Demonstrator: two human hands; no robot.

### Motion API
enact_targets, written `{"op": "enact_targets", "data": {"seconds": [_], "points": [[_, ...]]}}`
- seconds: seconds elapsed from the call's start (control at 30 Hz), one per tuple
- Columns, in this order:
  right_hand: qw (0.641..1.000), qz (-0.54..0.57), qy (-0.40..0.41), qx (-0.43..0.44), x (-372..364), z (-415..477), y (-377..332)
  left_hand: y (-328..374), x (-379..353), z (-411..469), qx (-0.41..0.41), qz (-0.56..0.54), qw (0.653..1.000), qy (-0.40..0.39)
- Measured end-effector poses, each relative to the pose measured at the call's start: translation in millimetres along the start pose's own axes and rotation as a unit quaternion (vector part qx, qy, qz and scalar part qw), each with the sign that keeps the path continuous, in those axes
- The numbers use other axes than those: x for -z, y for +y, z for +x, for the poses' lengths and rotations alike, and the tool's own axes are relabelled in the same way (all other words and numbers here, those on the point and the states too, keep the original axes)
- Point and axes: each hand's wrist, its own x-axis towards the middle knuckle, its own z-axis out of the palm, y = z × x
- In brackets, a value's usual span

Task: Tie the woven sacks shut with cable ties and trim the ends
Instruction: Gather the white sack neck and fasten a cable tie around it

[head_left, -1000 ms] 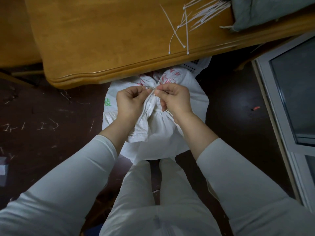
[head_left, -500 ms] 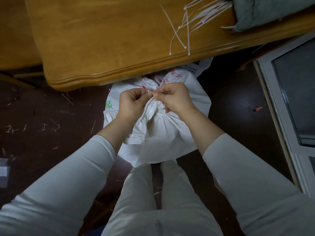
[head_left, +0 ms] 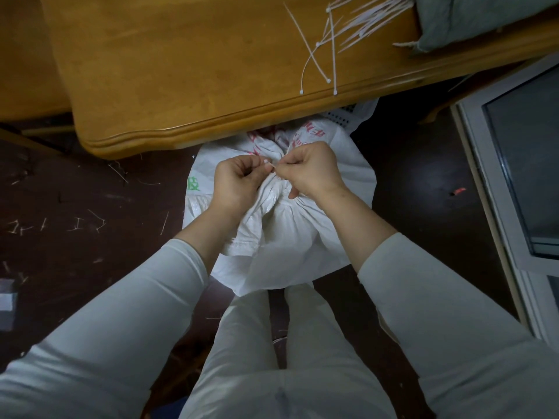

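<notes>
A white woven sack (head_left: 284, 246) with red and green print stands on the dark floor between my knees, its mouth bunched into a neck. My left hand (head_left: 239, 182) and my right hand (head_left: 308, 170) meet above that neck. Each hand pinches one end of a white cable tie (head_left: 270, 165) that runs around the gathered fabric; its small head shows by my left thumb. Most of the tie is hidden by my fingers.
A wooden table (head_left: 187, 71) overhangs the sack's far side. Loose cable ties (head_left: 326, 52) lie near its front edge, and a grey cloth (head_left: 472, 16) lies at its far right. Cut tie ends litter the floor (head_left: 60, 225) at left. A white door frame (head_left: 496, 189) stands at right.
Both hands stay at the sack's neck and have shifted slightly; the right hand's pinch has drawn a little away from the left one.
</notes>
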Motion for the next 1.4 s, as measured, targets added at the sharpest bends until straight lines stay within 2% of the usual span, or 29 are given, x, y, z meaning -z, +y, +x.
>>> {"op": "enact_targets", "data": {"seconds": [1.07,1.4], "points": [[1.0,-0.019,0.002,0.014,2.2,-8.4,-2.7,-0.7,-0.2,-2.3,-0.013,0.035,0.999,-0.004],[0.999,-0.031,0.004,0.027,0.8,-10.7,0.4,-1.8,1.4,-3.8,-0.033,0.097,0.995,-0.001]]}}
